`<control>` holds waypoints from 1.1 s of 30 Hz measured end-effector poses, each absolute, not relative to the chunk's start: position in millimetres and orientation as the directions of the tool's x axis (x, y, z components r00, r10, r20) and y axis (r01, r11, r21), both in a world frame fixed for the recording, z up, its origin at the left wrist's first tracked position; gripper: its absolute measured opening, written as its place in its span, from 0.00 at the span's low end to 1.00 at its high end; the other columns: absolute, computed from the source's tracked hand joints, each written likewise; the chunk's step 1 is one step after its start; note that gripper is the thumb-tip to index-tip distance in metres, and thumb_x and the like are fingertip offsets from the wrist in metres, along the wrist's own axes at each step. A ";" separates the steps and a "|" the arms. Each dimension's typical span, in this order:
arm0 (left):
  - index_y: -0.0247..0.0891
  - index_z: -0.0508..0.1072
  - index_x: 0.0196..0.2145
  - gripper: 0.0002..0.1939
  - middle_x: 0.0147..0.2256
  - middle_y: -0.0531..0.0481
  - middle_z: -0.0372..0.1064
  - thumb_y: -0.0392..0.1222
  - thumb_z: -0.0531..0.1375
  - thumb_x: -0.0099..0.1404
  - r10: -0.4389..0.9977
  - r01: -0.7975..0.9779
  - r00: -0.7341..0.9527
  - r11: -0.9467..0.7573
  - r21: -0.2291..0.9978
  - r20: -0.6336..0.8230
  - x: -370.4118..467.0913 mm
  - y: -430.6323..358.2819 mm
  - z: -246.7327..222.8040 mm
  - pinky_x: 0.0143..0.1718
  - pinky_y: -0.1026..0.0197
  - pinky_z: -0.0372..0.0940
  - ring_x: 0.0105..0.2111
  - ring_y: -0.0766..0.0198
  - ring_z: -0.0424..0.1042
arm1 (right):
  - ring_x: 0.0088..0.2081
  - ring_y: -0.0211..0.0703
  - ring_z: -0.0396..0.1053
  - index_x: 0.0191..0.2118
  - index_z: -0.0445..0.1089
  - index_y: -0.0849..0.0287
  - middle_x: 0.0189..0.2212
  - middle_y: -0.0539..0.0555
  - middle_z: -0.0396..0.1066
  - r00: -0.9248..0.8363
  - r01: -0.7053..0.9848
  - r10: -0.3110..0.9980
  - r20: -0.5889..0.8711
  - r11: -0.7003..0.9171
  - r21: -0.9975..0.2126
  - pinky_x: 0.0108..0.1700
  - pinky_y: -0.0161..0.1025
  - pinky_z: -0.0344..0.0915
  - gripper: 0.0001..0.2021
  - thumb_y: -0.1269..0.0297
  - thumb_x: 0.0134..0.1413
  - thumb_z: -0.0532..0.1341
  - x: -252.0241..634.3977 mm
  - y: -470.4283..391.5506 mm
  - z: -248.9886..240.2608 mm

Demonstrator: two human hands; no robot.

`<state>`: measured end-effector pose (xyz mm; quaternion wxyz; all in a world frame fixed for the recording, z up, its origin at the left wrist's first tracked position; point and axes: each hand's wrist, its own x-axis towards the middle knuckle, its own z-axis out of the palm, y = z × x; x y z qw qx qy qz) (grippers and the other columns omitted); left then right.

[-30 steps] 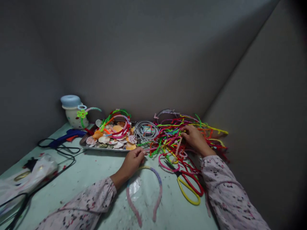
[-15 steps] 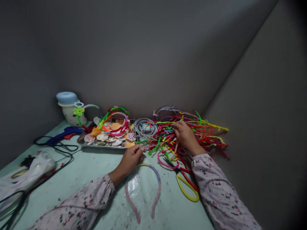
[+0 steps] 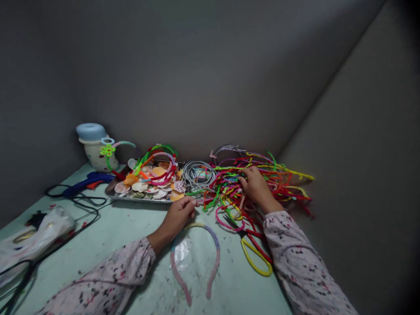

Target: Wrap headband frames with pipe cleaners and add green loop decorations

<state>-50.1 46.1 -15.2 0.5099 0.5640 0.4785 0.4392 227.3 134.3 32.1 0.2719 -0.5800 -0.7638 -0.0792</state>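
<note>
My right hand (image 3: 256,186) reaches into a tangled heap of colourful pipe cleaners (image 3: 282,175), its bent fingers and thumb closed around strands there. Which strand lies between the fingertips I cannot tell. At the front edge of the shell tray, my left hand (image 3: 179,215) is curled with fingers together; a pink strand shows by its fingertips, but what it grips is hidden. Below it on the table lies a headband (image 3: 216,243) wrapped in pink, blue and yellow fuzzy sections. Scissors (image 3: 257,260) with yellow and red handles rest beneath my right wrist.
A metal tray (image 3: 144,201) of seashells and wrapped headbands stands at the back. Beside it are coiled grey wire hoops (image 3: 185,177). Leftward are a blue-lidded cup (image 3: 95,148), a blue glue gun (image 3: 87,181), black cable (image 3: 93,214) and a plastic bag (image 3: 49,232).
My right hand has shifted slightly right within the heap, and its fingertips look a little further apart. My left hand stays nearly in place.
</note>
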 end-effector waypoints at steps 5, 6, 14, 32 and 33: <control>0.36 0.70 0.34 0.17 0.19 0.56 0.60 0.53 0.54 0.63 0.986 0.092 0.167 -0.018 0.996 0.002 -50.1 46.4 -14.6 0.18 0.68 0.45 0.17 0.72 0.52 | 0.41 0.47 0.66 0.43 0.69 0.60 0.38 0.57 0.67 -0.176 0.902 0.841 0.512 0.346 -0.258 0.46 0.42 0.63 0.12 0.71 0.51 0.58 239.9 141.3 33.0; 0.36 0.70 0.34 0.17 0.19 0.56 0.60 0.53 0.54 0.63 0.986 0.093 0.166 -0.019 0.996 0.003 -50.2 46.5 -14.4 0.19 0.68 0.45 0.17 0.72 0.52 | 0.40 0.46 0.66 0.41 0.69 0.59 0.37 0.56 0.67 -0.179 0.896 0.842 0.509 0.353 -0.269 0.45 0.41 0.63 0.10 0.71 0.51 0.58 241.5 142.4 33.0; 0.35 0.69 0.33 0.16 0.19 0.56 0.60 0.52 0.54 0.64 0.988 0.101 0.158 -0.019 0.995 0.003 -49.7 46.1 -14.8 0.19 0.68 0.46 0.17 0.72 0.52 | 0.40 0.44 0.67 0.41 0.72 0.58 0.41 0.56 0.65 -0.206 0.888 0.863 0.461 0.363 -0.281 0.44 0.40 0.63 0.10 0.69 0.51 0.60 241.7 142.9 28.5; 0.35 0.69 0.33 0.16 0.19 0.57 0.59 0.52 0.54 0.64 0.985 0.106 0.172 -0.024 0.994 0.005 -48.7 46.7 -14.5 0.18 0.68 0.45 0.17 0.72 0.51 | 0.38 0.45 0.65 0.35 0.68 0.58 0.34 0.54 0.66 -0.164 0.896 0.822 0.546 0.355 -0.265 0.42 0.40 0.60 0.03 0.69 0.53 0.58 243.3 140.6 33.1; 0.35 0.69 0.33 0.16 0.19 0.57 0.59 0.52 0.54 0.64 0.985 0.107 0.173 -0.024 0.994 0.005 -48.7 46.4 -14.1 0.18 0.68 0.46 0.17 0.72 0.51 | 0.37 0.45 0.65 0.34 0.68 0.58 0.33 0.54 0.66 -0.158 0.897 0.822 0.547 0.351 -0.268 0.42 0.39 0.60 0.03 0.68 0.53 0.58 242.9 140.3 33.2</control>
